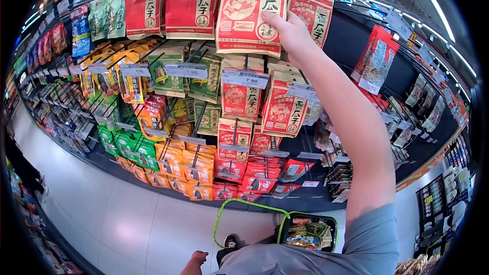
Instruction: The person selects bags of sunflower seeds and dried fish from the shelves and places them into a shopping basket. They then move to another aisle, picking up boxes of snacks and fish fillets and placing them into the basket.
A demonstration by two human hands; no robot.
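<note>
My right hand (293, 34) is raised to the top row of the shelf display, its thumb over the front right edge of a large red and cream snack packet (249, 12) and its other fingers behind it. Similar red packets (193, 2) hang to its left, and another (310, 14) is just right of it. Low in the view, beside my body, my left hand (199, 257) hangs with its fingers curled; whether anything is inside them is too small to tell.
A basket with a green rim (311, 231) and packets inside stands on the floor by my feet. Price tags (244, 79) and metal hooks stick out from the rack. Another person's dark-clothed leg (25, 170) is at the far left.
</note>
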